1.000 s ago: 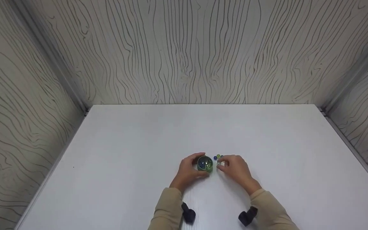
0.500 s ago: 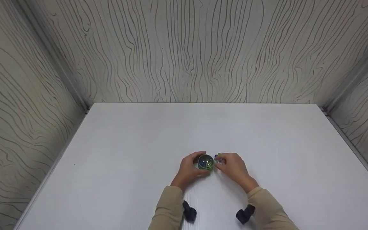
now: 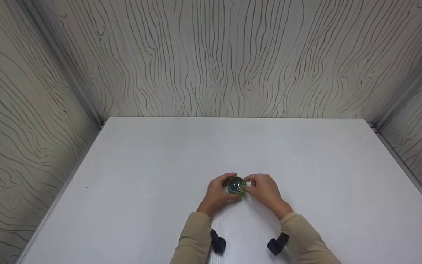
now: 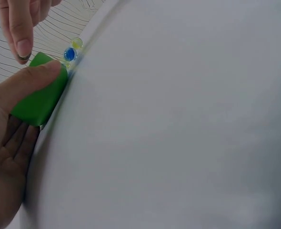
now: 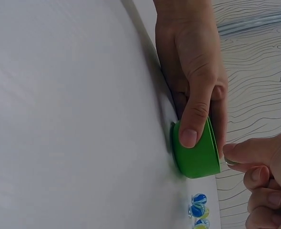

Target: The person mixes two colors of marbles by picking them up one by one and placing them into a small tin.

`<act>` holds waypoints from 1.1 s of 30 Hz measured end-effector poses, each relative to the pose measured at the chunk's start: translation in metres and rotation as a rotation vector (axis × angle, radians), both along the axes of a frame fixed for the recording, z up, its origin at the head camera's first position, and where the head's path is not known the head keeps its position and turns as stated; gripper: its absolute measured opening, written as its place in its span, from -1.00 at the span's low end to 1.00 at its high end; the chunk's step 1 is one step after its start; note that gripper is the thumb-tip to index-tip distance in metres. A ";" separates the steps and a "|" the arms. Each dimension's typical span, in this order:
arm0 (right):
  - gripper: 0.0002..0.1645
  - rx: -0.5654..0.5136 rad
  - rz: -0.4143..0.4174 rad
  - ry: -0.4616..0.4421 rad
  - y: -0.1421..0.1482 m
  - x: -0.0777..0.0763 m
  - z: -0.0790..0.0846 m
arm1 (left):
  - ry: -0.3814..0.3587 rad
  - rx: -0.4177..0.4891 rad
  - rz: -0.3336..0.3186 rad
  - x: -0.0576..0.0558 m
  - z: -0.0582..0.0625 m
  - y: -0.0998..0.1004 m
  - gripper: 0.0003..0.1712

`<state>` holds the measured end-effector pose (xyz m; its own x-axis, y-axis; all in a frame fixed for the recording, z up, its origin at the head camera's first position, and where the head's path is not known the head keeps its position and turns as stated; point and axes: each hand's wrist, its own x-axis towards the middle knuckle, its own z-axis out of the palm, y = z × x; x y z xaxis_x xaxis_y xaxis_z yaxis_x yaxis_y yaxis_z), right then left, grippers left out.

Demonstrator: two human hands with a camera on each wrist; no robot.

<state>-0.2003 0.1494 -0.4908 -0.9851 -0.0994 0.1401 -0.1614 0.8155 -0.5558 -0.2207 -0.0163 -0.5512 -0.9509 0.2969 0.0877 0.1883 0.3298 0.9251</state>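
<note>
A small green cup [image 5: 197, 155] stands upright on the white table, with blue and yellowish marbles [image 3: 235, 185] showing inside it in the head view. My left hand [image 3: 217, 192] grips the cup from the side, thumb on the near wall and fingers behind it. At the cup's right rim, my right hand [image 3: 265, 190] pinches a clear marble [image 5: 230, 161] between thumb and forefinger. The left wrist view also catches that marble's edge under a fingertip. Several loose marbles [image 5: 198, 209], blue and yellow, lie beside the cup; the right hand hides them in the head view.
The white tabletop [image 3: 152, 157] spreads out on all sides of the hands. Wood-grain panels [image 3: 211, 58] rise at the back and both sides. A dark camera mount [image 3: 218, 245] sits at the left wrist, another mount [image 3: 277, 245] at the right.
My right hand has moved left from beside the loose marbles to the cup's rim, carrying the pinched marble. The left hand keeps its grip on the cup.
</note>
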 end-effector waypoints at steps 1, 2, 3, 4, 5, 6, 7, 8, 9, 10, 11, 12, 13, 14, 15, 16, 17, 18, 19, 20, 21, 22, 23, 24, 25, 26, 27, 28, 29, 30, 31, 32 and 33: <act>-0.83 -0.002 0.000 0.000 -0.001 0.000 0.000 | 0.001 0.000 0.001 0.000 0.000 0.000 -0.24; -0.83 -0.005 0.002 0.002 -0.001 0.000 0.000 | 0.007 -0.002 0.001 0.000 0.001 0.000 -0.24; -0.83 -0.009 0.006 0.006 -0.002 0.000 0.000 | 0.009 -0.005 0.002 -0.001 0.001 -0.001 -0.24; -0.84 -0.009 0.008 0.013 -0.002 0.000 0.000 | 0.012 -0.011 0.002 -0.001 0.001 -0.001 -0.24; -0.84 -0.011 0.010 0.018 -0.003 0.000 -0.001 | 0.017 -0.015 0.003 -0.001 0.001 -0.001 -0.24; -0.84 -0.012 0.012 0.026 -0.003 0.000 -0.001 | 0.023 -0.020 0.003 -0.001 0.002 -0.001 -0.24; -0.84 -0.013 0.011 0.027 -0.003 0.000 -0.001 | 0.031 -0.026 0.002 -0.001 0.002 -0.001 -0.24; -0.84 -0.014 0.010 0.026 -0.004 0.000 -0.001 | 0.036 -0.030 0.001 -0.002 0.002 -0.001 -0.24; -0.84 -0.015 0.006 0.024 -0.004 0.000 -0.001 | 0.032 -0.031 0.001 -0.002 0.002 -0.001 -0.24; -0.84 -0.016 0.003 0.020 -0.004 0.001 -0.001 | 0.029 -0.031 0.001 -0.001 0.001 -0.001 -0.24; -0.84 -0.018 0.002 0.013 -0.005 0.001 -0.002 | 0.028 -0.029 0.000 -0.001 0.001 -0.001 -0.24; -0.84 -0.019 0.005 0.015 -0.005 0.001 -0.002 | 0.029 -0.028 -0.001 -0.001 0.001 -0.001 -0.24; -0.83 -0.022 0.004 0.005 -0.005 0.001 -0.001 | 0.033 -0.026 -0.003 -0.001 0.001 -0.001 -0.24; -0.83 -0.025 0.008 0.004 -0.006 0.001 -0.001 | 0.032 -0.025 -0.004 -0.001 0.000 -0.001 -0.24; -0.83 -0.027 0.012 0.005 -0.006 0.001 -0.001 | 0.034 -0.024 -0.003 -0.001 0.000 -0.001 -0.24; -0.83 -0.027 0.016 0.005 -0.007 0.001 -0.001 | 0.035 -0.024 -0.002 -0.001 0.000 -0.001 -0.24; -0.83 -0.028 0.020 0.007 -0.007 0.001 -0.001 | 0.045 -0.025 -0.003 -0.001 -0.001 -0.001 -0.25; -0.83 -0.028 0.023 0.015 -0.007 0.001 -0.001 | 0.043 -0.025 -0.001 -0.001 -0.001 -0.001 -0.25; -0.83 -0.027 0.022 0.010 -0.008 0.001 -0.001 | 0.051 -0.029 -0.001 -0.001 -0.001 -0.001 -0.25; -0.83 -0.028 0.024 0.011 -0.008 0.001 -0.001 | 0.045 -0.030 0.001 0.000 -0.001 -0.001 -0.25; -0.83 -0.025 0.023 0.011 -0.009 0.002 -0.001 | 0.050 -0.032 0.002 0.000 -0.001 -0.001 -0.25; -0.83 -0.026 0.023 0.010 -0.009 0.002 -0.001 | 0.046 -0.032 0.003 0.000 -0.001 -0.001 -0.25; -0.84 -0.026 0.023 0.013 -0.009 0.002 -0.001 | 0.056 -0.036 0.002 0.000 -0.002 -0.001 -0.25; -0.84 -0.024 0.025 0.017 -0.010 0.002 -0.002 | 0.050 -0.036 0.005 0.000 -0.001 -0.001 -0.25; -0.84 -0.026 0.024 0.012 -0.010 0.002 -0.002 | 0.051 -0.038 0.008 0.000 -0.001 0.000 -0.26; -0.84 -0.028 0.024 0.010 -0.010 0.002 -0.002 | 0.044 -0.038 0.010 0.001 -0.001 0.000 -0.26; -0.84 -0.027 0.024 0.009 -0.011 0.002 -0.002 | 0.046 -0.041 0.012 0.000 -0.001 0.000 -0.27; -0.84 -0.028 0.024 0.009 -0.011 0.002 -0.002 | 0.041 -0.040 0.013 0.000 -0.001 0.000 -0.27; -0.85 -0.027 0.025 0.010 -0.011 0.002 -0.002 | 0.043 -0.042 0.014 0.000 0.000 0.000 -0.27; -0.85 -0.027 0.026 0.007 -0.012 0.002 -0.001 | 0.037 -0.038 0.015 0.000 0.001 0.001 -0.27; -0.85 -0.029 0.024 0.002 -0.012 0.002 -0.001 | 0.041 -0.040 0.013 0.000 0.001 0.001 -0.28; -0.85 -0.030 0.027 0.001 -0.012 0.002 -0.001 | 0.044 -0.043 0.011 0.000 0.002 0.001 -0.28; -0.84 -0.031 0.030 0.002 -0.013 0.002 -0.001 | 0.047 -0.045 0.010 0.001 0.002 0.001 -0.28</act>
